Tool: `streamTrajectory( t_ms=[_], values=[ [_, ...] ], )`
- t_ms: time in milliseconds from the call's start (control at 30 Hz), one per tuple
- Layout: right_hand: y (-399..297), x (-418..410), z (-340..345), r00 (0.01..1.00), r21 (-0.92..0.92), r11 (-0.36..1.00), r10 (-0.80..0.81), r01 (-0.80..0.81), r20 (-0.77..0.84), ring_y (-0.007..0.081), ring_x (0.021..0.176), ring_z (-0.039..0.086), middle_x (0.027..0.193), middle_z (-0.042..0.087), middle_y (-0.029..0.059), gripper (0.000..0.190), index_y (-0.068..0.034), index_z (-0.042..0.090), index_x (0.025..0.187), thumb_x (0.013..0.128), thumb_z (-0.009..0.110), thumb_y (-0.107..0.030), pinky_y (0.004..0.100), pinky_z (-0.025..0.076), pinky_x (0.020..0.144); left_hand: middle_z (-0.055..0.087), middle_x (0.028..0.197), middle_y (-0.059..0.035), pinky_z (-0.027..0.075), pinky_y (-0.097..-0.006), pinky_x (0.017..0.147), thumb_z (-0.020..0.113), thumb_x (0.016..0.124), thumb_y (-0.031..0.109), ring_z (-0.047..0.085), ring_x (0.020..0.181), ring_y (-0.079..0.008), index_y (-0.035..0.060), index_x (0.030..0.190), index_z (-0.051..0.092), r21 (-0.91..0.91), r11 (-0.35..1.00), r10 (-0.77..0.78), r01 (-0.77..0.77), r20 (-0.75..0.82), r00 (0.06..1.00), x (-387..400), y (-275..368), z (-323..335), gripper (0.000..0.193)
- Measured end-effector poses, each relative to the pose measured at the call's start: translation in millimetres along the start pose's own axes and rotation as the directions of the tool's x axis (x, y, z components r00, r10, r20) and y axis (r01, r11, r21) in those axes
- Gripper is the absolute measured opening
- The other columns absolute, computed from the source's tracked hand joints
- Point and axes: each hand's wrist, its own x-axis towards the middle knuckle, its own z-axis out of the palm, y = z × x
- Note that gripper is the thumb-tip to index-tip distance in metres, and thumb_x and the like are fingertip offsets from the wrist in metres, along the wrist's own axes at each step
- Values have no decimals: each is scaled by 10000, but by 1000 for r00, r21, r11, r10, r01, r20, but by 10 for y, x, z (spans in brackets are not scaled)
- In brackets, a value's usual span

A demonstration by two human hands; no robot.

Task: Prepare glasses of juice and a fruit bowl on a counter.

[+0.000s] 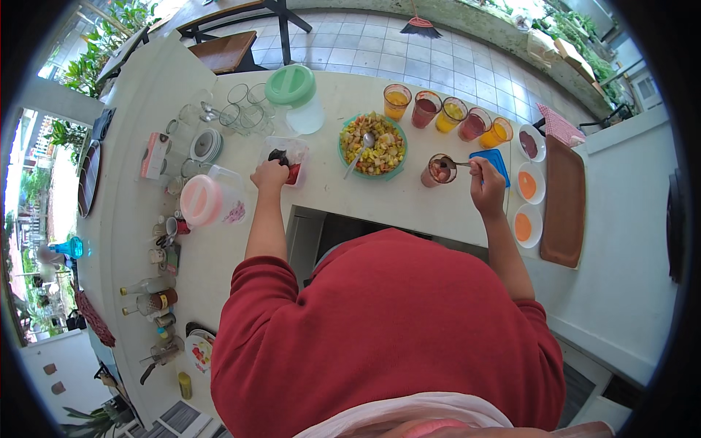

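My right hand (486, 183) grips the handle of a metal spoon (463, 163). Its bowl is at the mouth of a glass with a reddish drink and pale pieces (434, 176). My left hand (269, 175) is at the left side of a clear plastic container (298, 145) holding something black (279, 155) and something red (294, 174). Those fingertips are hidden, so their grip cannot be told. Between my hands, a green bowl of diced fruit (378, 137) has a spoon (358, 156) lying in it.
Behind stand several glasses of orange and red drinks (426, 109). A blue lid (494, 164), white bowls (528, 185) and a brown tray (564, 202) are right. Leftward are a green-lidded pitcher (304, 112), a pink-lidded pitcher (205, 201), empty glasses (241, 115) and bottles (153, 301).
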Motion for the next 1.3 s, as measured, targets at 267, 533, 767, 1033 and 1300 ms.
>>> streamTrajectory(
  t_ms=[267,533,767,1033,1300],
  values=[
    [-52,29,-69,998,58,996,66,-66,14,288,643,635,747,631,144,79,-15,608,923,925,562,-80,334,489,593,627,1258,-94,390,-502,981,498,783,303,595,1157,-290,171,1202,651,47,999,-10,4,133,991,97,21,-21,466],
    [-36,-1,-93,999,16,999,44,-44,1,294,654,636,752,631,145,77,-15,606,921,925,561,-77,343,490,596,636,1228,-134,468,-443,928,498,802,241,617,1112,-312,118,1112,696,-161,983,61,-89,-172,983,185,-72,189,388],
    [-106,64,-11,1000,45,999,-2,0,25,332,689,640,776,643,153,72,-21,606,926,922,566,-80,364,493,607,671,1095,-201,519,-449,827,470,782,161,688,872,-324,26,1158,640,-196,973,171,-125,239,956,1081,-523,552,435],
    [-42,-57,-46,999,0,1000,30,-30,23,343,702,638,785,645,157,61,-22,601,918,916,573,-77,369,493,608,678,1101,-177,549,-353,721,506,793,141,682,864,-326,46,1153,651,-662,749,59,-17,40,997,506,-239,294,399],
    [-18,-11,16,996,48,995,87,-89,36,296,654,636,748,629,145,74,-19,604,918,923,568,-84,348,485,587,673,1127,-129,479,-377,914,492,804,162,632,1036,-302,79,1120,677,-601,743,15,-295,-426,905,-348,-100,-83,375]
  ],
)
